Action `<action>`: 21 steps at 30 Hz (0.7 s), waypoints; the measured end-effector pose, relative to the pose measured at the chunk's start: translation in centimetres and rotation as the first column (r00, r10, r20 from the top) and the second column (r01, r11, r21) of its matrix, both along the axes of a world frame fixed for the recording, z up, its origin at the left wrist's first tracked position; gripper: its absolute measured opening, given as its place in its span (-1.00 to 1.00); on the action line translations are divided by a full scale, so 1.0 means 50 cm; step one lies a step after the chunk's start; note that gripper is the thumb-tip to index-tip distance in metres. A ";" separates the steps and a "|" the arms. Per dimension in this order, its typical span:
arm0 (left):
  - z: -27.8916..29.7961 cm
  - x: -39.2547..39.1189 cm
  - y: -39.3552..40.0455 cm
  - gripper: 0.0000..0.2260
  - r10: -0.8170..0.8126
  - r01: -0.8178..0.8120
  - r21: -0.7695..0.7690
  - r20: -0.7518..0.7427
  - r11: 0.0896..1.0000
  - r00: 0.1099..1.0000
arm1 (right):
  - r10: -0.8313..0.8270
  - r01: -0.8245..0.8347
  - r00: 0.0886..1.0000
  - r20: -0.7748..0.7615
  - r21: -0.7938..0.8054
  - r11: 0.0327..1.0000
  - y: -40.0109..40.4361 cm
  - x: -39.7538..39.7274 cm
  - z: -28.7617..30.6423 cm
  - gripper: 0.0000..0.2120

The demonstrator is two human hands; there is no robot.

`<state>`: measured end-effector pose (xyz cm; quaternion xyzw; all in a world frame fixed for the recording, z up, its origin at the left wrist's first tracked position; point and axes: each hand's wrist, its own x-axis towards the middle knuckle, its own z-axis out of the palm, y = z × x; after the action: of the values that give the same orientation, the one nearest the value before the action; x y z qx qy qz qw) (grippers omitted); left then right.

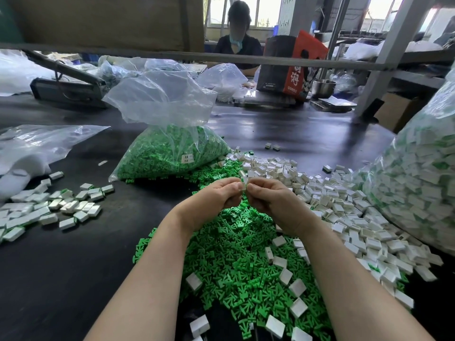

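My left hand [216, 200] and my right hand [270, 200] meet above the middle of the dark table, fingertips together. Between them they pinch one small white plastic piece [244, 185]. Under my hands and forearms lies a heap of small green plastic parts [236, 254]. A heap of white rectangular caps [344, 212] spreads to the right of it. On the left lies a smaller group of white pieces with green showing in them [49, 207].
A clear bag of green parts [170, 151] stands behind my hands. A large bag of white and green pieces [418, 180] fills the right side. Clear bags [37, 146] lie at the left. Another person [237, 38] sits across the table [73, 254], near a red-and-black carton [290, 67] and a metal bowl [323, 86].
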<state>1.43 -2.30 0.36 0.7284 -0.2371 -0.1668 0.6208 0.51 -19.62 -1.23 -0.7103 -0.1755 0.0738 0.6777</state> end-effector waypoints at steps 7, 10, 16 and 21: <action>0.004 -0.005 0.002 -0.71 -0.067 0.068 0.114 -0.012 0.991 0.998 | 0.139 -0.140 0.984 -0.115 -0.001 0.990 -0.018 -0.003 -0.005 -0.53; 0.005 -0.006 0.004 -0.72 -0.076 0.079 0.137 -0.022 0.987 0.997 | 0.178 -0.180 0.976 -0.123 -0.010 0.984 -0.021 -0.004 -0.004 -0.47; 0.008 -0.006 0.009 -0.72 -0.115 0.116 0.173 -0.013 0.978 0.993 | 0.196 -0.197 0.971 -0.140 0.008 0.980 -0.025 -0.004 -0.003 -0.63; 0.012 -0.006 0.014 -0.76 -0.130 0.132 0.220 -0.021 0.966 0.991 | 0.197 -0.196 0.965 -0.175 0.023 0.980 -0.025 -0.004 -0.003 -0.81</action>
<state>1.15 -1.60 0.95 0.7752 -0.2626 -0.2351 0.5242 0.29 -20.88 -1.39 -0.6781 -0.1844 0.2027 0.6820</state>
